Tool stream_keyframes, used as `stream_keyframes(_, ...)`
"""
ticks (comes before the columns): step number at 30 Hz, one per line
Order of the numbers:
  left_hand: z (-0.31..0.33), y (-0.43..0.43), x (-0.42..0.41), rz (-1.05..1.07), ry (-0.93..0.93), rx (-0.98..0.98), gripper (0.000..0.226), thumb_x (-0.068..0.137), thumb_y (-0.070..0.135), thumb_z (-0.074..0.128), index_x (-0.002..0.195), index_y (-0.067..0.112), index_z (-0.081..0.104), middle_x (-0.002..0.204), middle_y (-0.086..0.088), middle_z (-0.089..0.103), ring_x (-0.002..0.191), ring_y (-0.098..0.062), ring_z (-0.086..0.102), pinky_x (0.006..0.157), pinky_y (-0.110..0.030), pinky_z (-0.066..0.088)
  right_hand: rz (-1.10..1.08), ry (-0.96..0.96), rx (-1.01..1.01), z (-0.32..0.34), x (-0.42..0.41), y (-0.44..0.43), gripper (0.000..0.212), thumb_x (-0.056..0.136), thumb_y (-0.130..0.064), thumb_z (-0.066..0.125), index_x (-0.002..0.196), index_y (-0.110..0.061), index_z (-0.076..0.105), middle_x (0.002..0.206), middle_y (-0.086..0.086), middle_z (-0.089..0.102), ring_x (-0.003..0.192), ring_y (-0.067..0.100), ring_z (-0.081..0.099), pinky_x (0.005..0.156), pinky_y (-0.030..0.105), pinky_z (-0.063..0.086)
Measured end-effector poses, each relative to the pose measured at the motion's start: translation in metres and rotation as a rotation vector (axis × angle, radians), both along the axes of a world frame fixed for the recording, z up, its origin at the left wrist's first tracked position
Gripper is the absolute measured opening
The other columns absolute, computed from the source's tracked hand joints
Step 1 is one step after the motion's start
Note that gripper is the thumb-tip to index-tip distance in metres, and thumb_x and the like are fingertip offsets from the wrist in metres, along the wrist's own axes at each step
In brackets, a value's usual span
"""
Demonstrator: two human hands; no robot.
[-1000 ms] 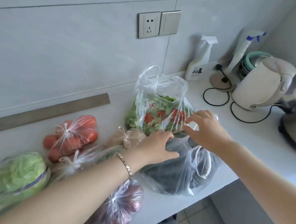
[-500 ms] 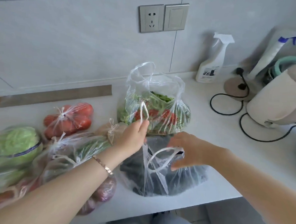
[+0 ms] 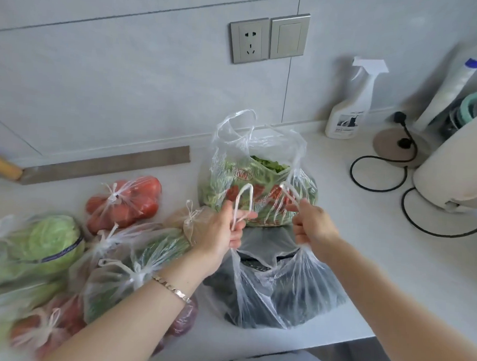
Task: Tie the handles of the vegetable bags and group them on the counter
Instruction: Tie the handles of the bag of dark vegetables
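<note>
A clear plastic bag of dark vegetables (image 3: 277,297) sits at the counter's front edge. My left hand (image 3: 223,229) grips its left handle loop (image 3: 243,200), which sticks up above my fingers. My right hand (image 3: 312,226) grips the right handle (image 3: 289,192), pulled up and apart from the other. Behind stands an open bag of green leaves (image 3: 257,178) with red print, its handles untied. To the left lie knotted bags: tomatoes (image 3: 127,201), cabbage (image 3: 40,246), green beans (image 3: 143,263) and a brownish bag (image 3: 195,222).
A white kettle (image 3: 455,171) with black cables, a spray bottle (image 3: 351,103) and a round base stand at the back right. A cleaver blade (image 3: 107,164) lies along the wall at the left. The counter's front edge (image 3: 305,343) runs just under the dark bag.
Both hands went from resting on the dark bag to taking one handle each. They have since lifted the handles and drawn them apart.
</note>
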State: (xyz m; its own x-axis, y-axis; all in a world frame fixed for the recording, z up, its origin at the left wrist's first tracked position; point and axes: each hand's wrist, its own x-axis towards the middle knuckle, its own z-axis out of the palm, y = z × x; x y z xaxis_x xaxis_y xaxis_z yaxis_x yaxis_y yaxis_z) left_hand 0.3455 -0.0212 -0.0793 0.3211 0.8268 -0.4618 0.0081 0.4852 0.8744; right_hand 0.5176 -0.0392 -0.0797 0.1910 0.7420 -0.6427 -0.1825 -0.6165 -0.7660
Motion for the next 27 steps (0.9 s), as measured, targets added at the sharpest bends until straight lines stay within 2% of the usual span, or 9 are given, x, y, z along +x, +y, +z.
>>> stream_keyframes(3, 0.0, -0.003, 0.007, 0.095, 0.02, -0.012, 0.029, 0.095, 0.022, 0.043, 0.094, 0.002, 0.063, 0.063, 0.0, 0.046, 0.04, -0.003, 0.031, 0.04, -0.014, 0.029, -0.07, -0.071, 0.066, -0.006, -0.014, -0.002, 0.027, 0.098, -0.021, 0.037, 0.095, -0.006, 0.059, 0.052, -0.003, 0.034, 0.037, 0.008, 0.027, 0.032, 0.016, 0.026)
stream_keyframes(6, -0.001, -0.006, 0.023, 0.138, 0.037, -0.061, 0.011, 0.088, 0.013, 0.055, 0.092, 0.009, 0.064, 0.065, 0.0, 0.051, 0.044, -0.005, 0.039, 0.042, -0.014, 0.034, -0.045, -0.166, 0.205, -0.01, -0.026, -0.008, 0.028, 0.094, -0.014, 0.047, 0.077, 0.004, 0.06, 0.049, 0.0, 0.037, 0.041, 0.01, 0.029, 0.036, 0.016, 0.027)
stream_keyframes(8, -0.004, -0.004, 0.035, 0.181, 0.042, -0.117, 0.013, 0.087, 0.012, 0.058, 0.099, 0.009, 0.061, 0.065, -0.001, 0.054, 0.041, -0.005, 0.044, 0.038, -0.015, 0.035, 0.022, -0.248, 0.308, -0.011, -0.032, -0.011, 0.03, 0.091, -0.011, 0.049, 0.07, 0.008, 0.059, 0.05, 0.002, 0.043, 0.043, 0.009, 0.032, 0.041, 0.016, 0.028)
stream_keyframes(10, -0.004, -0.001, 0.042, 0.2, 0.022, -0.158, 0.009, 0.088, 0.012, 0.058, 0.092, 0.005, 0.061, 0.061, -0.002, 0.052, 0.041, -0.008, 0.043, 0.037, -0.017, 0.033, 0.06, -0.282, 0.356, -0.008, -0.035, -0.015, 0.03, 0.089, -0.008, 0.049, 0.064, 0.005, 0.059, 0.048, -0.002, 0.046, 0.041, 0.004, 0.034, 0.044, 0.015, 0.03)
stream_keyframes(14, -0.005, 0.002, 0.041, 0.173, 0.024, -0.12, 0.011, 0.088, 0.013, 0.058, 0.082, 0.009, 0.066, 0.062, -0.004, 0.055, 0.053, -0.016, 0.045, 0.049, -0.023, 0.037, 0.186, -0.365, 0.418, -0.003, -0.034, -0.023, 0.032, 0.088, -0.014, 0.055, 0.065, 0.008, 0.053, 0.054, 0.003, 0.043, 0.047, 0.007, 0.034, 0.048, 0.015, 0.032)
stream_keyframes(16, -0.007, 0.001, 0.04, 0.164, 0.085, -0.027, 0.011, 0.089, 0.013, 0.058, 0.08, 0.011, 0.064, 0.068, -0.007, 0.058, 0.062, -0.019, 0.05, 0.058, -0.027, 0.041, 0.22, -0.448, 0.417, -0.005, -0.035, -0.024, 0.041, 0.087, -0.026, 0.059, 0.063, 0.007, 0.05, 0.051, -0.002, 0.036, 0.044, 0.006, 0.03, 0.047, 0.017, 0.029)
stream_keyframes(18, -0.011, -0.001, 0.041, 0.08, 0.225, 0.173, 0.011, 0.089, 0.012, 0.056, 0.08, 0.012, 0.061, 0.068, -0.002, 0.06, 0.057, -0.009, 0.053, 0.055, -0.017, 0.042, 0.139, -0.471, 0.385, -0.01, -0.035, -0.023, 0.044, 0.087, -0.031, 0.058, 0.059, 0.003, 0.054, 0.044, -0.006, 0.035, 0.038, 0.007, 0.028, 0.041, 0.016, 0.024)
stream_keyframes(23, -0.011, -0.006, 0.035, -0.169, 0.367, 0.578, 0.012, 0.092, 0.015, 0.052, 0.086, 0.005, 0.054, 0.066, 0.006, 0.057, 0.056, 0.001, 0.053, 0.057, -0.009, 0.04, -0.086, -0.362, 0.288, -0.019, -0.028, -0.009, 0.044, 0.091, -0.025, 0.053, 0.049, -0.015, 0.051, 0.03, -0.007, 0.043, 0.032, 0.004, 0.031, 0.037, 0.016, 0.026)
stream_keyframes(27, -0.015, -0.005, 0.021, -0.403, 0.501, 0.85, 0.014, 0.092, 0.011, 0.049, 0.091, 0.001, 0.057, 0.073, -0.001, 0.058, 0.061, -0.002, 0.05, 0.061, -0.016, 0.04, -0.027, -0.362, 0.193, -0.032, -0.023, -0.003, 0.035, 0.089, -0.022, 0.059, 0.059, -0.005, 0.061, 0.035, -0.007, 0.041, 0.034, 0.007, 0.031, 0.036, 0.015, 0.025)
